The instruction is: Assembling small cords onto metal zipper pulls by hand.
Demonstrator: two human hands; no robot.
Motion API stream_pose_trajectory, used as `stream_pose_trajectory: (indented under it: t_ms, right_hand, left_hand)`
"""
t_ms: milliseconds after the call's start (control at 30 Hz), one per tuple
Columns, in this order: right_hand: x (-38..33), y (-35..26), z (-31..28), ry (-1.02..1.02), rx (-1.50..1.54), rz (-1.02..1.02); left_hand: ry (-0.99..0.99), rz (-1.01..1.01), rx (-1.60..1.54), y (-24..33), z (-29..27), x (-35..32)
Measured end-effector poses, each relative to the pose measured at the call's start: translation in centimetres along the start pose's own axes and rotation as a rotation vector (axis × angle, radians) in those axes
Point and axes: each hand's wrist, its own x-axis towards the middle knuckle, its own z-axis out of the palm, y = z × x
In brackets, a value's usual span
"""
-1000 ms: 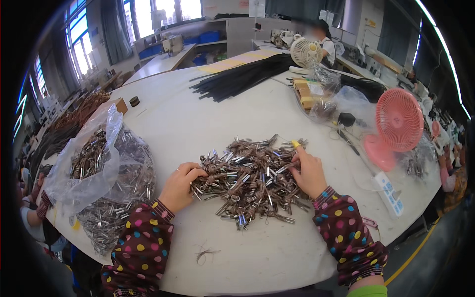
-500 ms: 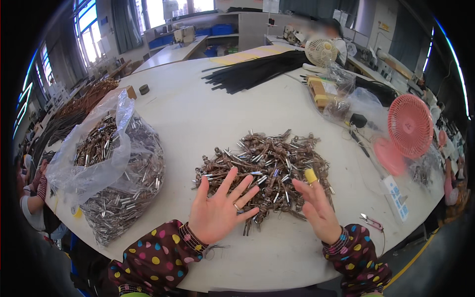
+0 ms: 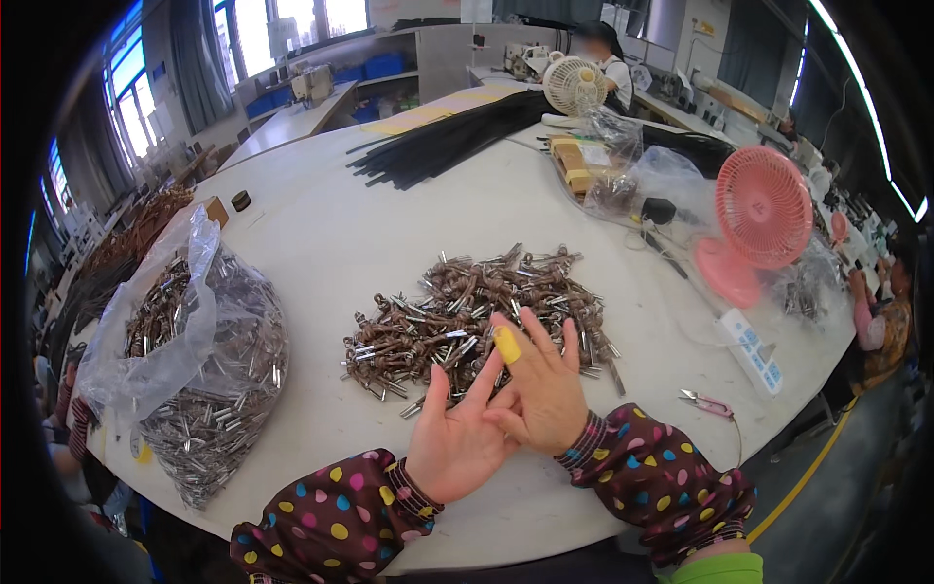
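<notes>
A heap of brown knotted cord pieces with shiny metal tips point(image 3: 457, 316) lies on the white table in front of me. At its near edge my two hands meet. My left hand point(image 3: 449, 446) is palm up with its fingers stretched out, partly hidden by the other hand. My right hand point(image 3: 550, 397) lies across the left fingers, its own fingers spread and its thumb touching them. A yellow wrap point(image 3: 507, 345) covers one right fingertip. No cord piece shows in either hand. Both forearms wear dark polka-dot sleeves.
At left stands an open see-through bag point(image 3: 219, 389) full of similar pieces. Thread snips point(image 3: 707, 403), a white power strip point(image 3: 751, 355) and a pink fan point(image 3: 764, 209) are at right. Black strips point(image 3: 443, 146) lie at the back, near a cream fan point(image 3: 574, 86). Other people sit farther off.
My hands were apart over the heap's near edge; they have come together, the right moving left onto the left fingers. The whole view has shifted, so the table's things appear farther left.
</notes>
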Motion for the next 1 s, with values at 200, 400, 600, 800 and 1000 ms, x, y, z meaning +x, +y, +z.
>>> stream_pose_trajectory:
  t_ms: [200, 400, 600, 800, 1000]
  right_hand:
    - [-3.2, 0.9, -0.5, 0.114, 0.689, 0.481]
    - [-2.2, -1.7, 0.1, -0.096, 1.196, 0.651]
    - [-2.3, -1.4, 0.2, -0.133, 1.513, 0.705]
    - [-2.8, -0.5, -1.9, 0.017, 1.121, 0.407]
    - [-10.6, 8.3, -11.7, -0.065, 0.193, 0.557]
  left_hand:
    - [-0.004, 0.087, -0.078, 1.0, -0.3, -0.3]
    - [-0.029, 0.079, 0.009, 0.7, -0.3, 0.0]
    - [-0.008, 0.077, -0.015, 0.7, -0.2, 0.1]
    - [-0.052, 0.057, 0.678, 3.0, 0.3, -2.5]
    - [-0.014, 0.053, 2.162, 6.7, -1.1, -13.0]
